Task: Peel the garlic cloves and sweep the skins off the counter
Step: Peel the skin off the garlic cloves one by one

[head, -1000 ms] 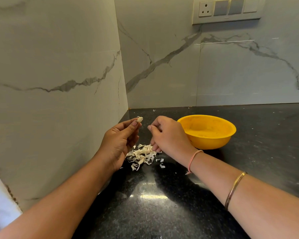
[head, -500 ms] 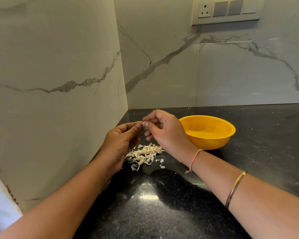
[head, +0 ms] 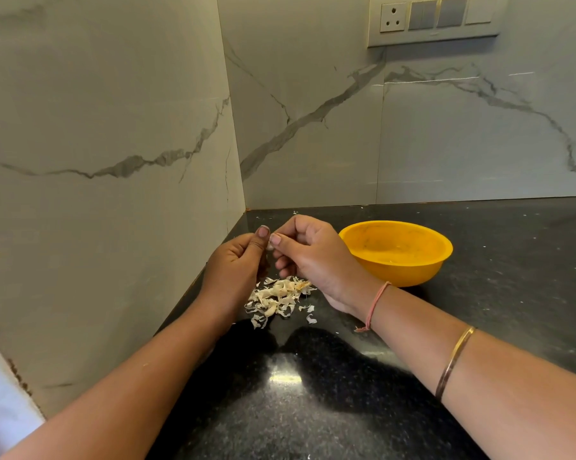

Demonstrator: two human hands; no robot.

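Well, from the head view, both hands meet a little left of centre of the frame, raised above the worktop [head: 479, 327]. The left hand [head: 236, 263] has its fingers curled and its thumb up, pinching the clove [head: 270, 247]. Only a small pale bit of it shows between the two thumb tips. The right hand [head: 309, 257] pinches the same clove from the other side, with its other fingers curled under. Just below the hands, the skins [head: 278, 298] lie in a loose pale heap on the dark worktop, with a few stray flakes toward the lower right. The bowl [head: 396, 252], yellow, stands right of centre, near the right wrist and apart from the heap. What is in it is too faint to tell.

The clove looks small, light and firm, and probably a little slick once bare. A tight fingertip pinch at one end, with the other hand's nail catching the skin at the tip, seems the way to hold it. The skins look papery, near weightless and apt to scatter or cling. I judge they are best swept slowly with the flat edge of a hand, not picked up one by one
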